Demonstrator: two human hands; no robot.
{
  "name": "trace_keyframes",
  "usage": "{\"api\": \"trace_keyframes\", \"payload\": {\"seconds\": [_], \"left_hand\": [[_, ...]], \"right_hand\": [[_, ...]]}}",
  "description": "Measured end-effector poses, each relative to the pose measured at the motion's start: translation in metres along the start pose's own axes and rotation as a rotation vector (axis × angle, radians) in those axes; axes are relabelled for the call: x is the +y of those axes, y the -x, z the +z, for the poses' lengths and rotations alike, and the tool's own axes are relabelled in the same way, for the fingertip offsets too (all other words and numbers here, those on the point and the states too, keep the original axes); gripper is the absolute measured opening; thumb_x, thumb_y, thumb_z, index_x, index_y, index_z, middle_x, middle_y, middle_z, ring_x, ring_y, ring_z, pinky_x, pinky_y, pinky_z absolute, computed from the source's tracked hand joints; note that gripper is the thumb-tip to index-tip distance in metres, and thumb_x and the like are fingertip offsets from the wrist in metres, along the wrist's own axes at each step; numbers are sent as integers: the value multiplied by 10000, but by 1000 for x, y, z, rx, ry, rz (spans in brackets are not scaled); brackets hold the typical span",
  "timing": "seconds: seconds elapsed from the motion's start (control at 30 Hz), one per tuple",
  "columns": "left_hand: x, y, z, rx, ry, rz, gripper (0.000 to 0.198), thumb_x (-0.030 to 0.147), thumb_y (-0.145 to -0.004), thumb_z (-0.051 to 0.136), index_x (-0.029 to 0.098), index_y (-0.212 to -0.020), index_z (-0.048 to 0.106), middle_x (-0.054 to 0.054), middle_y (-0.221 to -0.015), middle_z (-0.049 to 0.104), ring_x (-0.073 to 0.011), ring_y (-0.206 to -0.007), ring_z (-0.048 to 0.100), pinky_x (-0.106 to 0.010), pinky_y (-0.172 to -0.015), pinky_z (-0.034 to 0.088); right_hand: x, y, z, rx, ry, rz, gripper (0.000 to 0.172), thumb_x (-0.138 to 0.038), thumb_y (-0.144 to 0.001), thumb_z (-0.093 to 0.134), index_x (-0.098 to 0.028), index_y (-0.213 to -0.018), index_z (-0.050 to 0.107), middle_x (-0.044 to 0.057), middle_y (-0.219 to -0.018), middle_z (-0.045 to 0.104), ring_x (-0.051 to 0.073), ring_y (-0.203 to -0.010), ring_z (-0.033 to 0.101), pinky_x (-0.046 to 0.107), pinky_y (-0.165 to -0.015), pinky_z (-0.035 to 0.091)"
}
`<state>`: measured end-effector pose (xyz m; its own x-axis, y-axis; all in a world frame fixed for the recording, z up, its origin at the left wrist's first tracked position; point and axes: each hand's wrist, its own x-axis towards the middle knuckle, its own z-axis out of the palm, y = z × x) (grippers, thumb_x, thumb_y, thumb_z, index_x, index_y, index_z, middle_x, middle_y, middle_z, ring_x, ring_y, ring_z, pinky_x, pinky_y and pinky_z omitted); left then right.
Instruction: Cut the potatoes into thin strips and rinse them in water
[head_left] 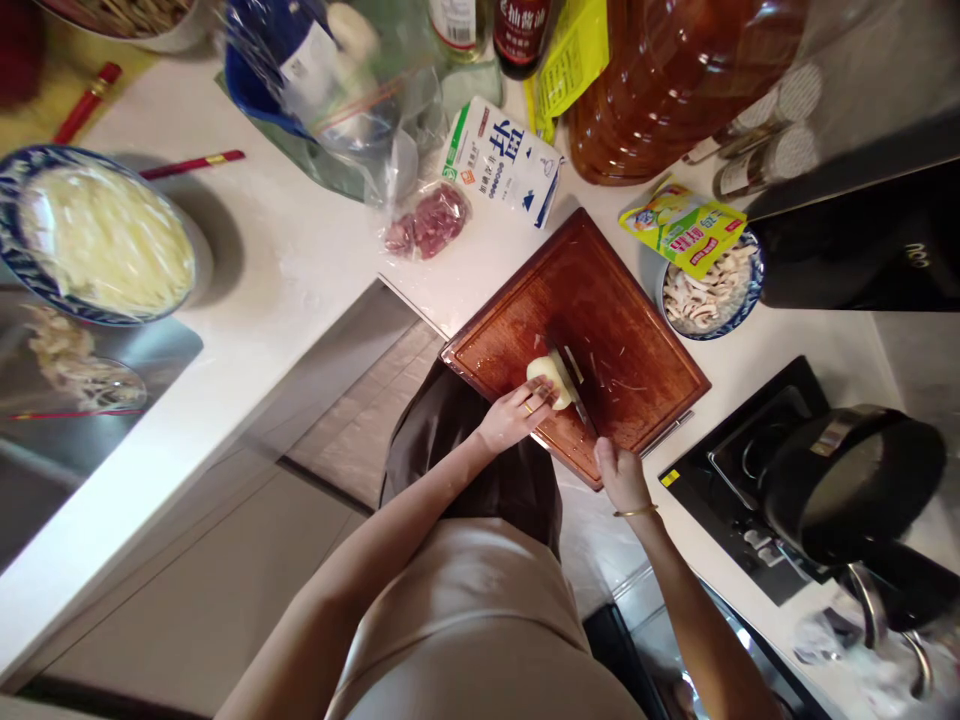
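Note:
A reddish wooden cutting board (600, 290) lies on the white counter in front of me. On its near part sits a pale, peeled piece of vegetable (550, 376). My left hand (514, 415) presses on it with curled fingers, a ring on one finger. My right hand (619, 472), a thin bangle at the wrist, is closed round the handle of a knife (576, 385), whose blade stands against the vegetable. A few thin pale shreds lie on the board to the right of the blade.
A blue-rimmed bowl of sliced mushrooms (709, 290) with a yellow packet (682, 232) stands right of the board. A salt bag (501, 158), bagged meat (429, 224), an oil jug (675, 70) and bottles stand behind. A bowl of shredded vegetable (101, 240) is far left; a black pan (847, 480) on the hob right.

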<state>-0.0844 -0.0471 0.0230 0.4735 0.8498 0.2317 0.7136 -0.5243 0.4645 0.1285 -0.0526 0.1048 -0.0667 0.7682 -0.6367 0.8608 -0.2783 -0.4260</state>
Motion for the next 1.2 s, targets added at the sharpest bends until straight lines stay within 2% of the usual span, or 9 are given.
{"api": "trace_keyframes", "payload": {"seconds": [0.13,0.23,0.4,0.6,0.77,0.97,1.07,1.2], "left_hand": [[-2,0,0,-40,15,-1,307,167,-935,390,146,-1204,536,-90,-1239,584,-188,-1248,452,-321,-992,457],[-3,1,1,-37,15,-7,309,178,-933,404,151,-1213,531,-89,-1244,581,-187,-1255,444,-321,-1004,448],[-2,3,6,7,18,-10,332,190,-914,456,115,-1233,511,-105,-1254,572,-194,-1273,421,-319,-1027,427],[-3,7,11,-41,24,-26,340,189,-917,449,155,-1251,500,-90,-1279,556,-176,-1288,399,-322,-1049,404],[-3,7,12,-43,23,-17,322,182,-913,459,153,-1229,516,-90,-1268,564,-183,-1290,397,-329,-1050,403],[-2,5,9,-36,43,-16,294,165,-912,455,160,-1193,542,-86,-1216,597,-195,-1276,416,-331,-1028,427],[-3,4,7,-59,57,-28,285,169,-916,443,170,-1181,550,-83,-1205,604,-185,-1259,440,-327,-1019,437],[-3,2,5,-77,47,-24,292,184,-922,431,166,-1191,545,-86,-1219,596,-186,-1247,455,-327,-1011,447]], "right_hand": [[4,-23,17,13,-32,4,622,-569,-899,218,-154,-624,591,65,-538,571,139,-507,497,241,-509,322],[7,-31,21,5,-92,8,623,-572,-903,211,-154,-610,570,47,-533,562,120,-493,476,232,-510,325],[3,-14,8,36,-99,36,623,-577,-903,194,-175,-557,521,9,-457,485,106,-448,423,227,-487,314],[-6,7,-7,12,-34,-7,620,-572,-901,193,-187,-594,571,33,-485,520,135,-493,485,240,-523,341],[-7,11,-5,11,-5,-3,636,-578,-901,179,-194,-650,619,36,-467,522,152,-513,516,239,-505,336],[-2,19,2,98,139,-18,654,-581,-897,198,-156,-686,649,83,-515,578,166,-515,530,249,-495,306],[-2,10,8,68,113,-11,653,-562,-905,198,-148,-708,663,100,-559,613,165,-524,541,248,-503,320],[1,-15,18,44,44,14,644,-573,-895,230,-141,-670,651,100,-561,614,153,-513,533,247,-496,322]]}}
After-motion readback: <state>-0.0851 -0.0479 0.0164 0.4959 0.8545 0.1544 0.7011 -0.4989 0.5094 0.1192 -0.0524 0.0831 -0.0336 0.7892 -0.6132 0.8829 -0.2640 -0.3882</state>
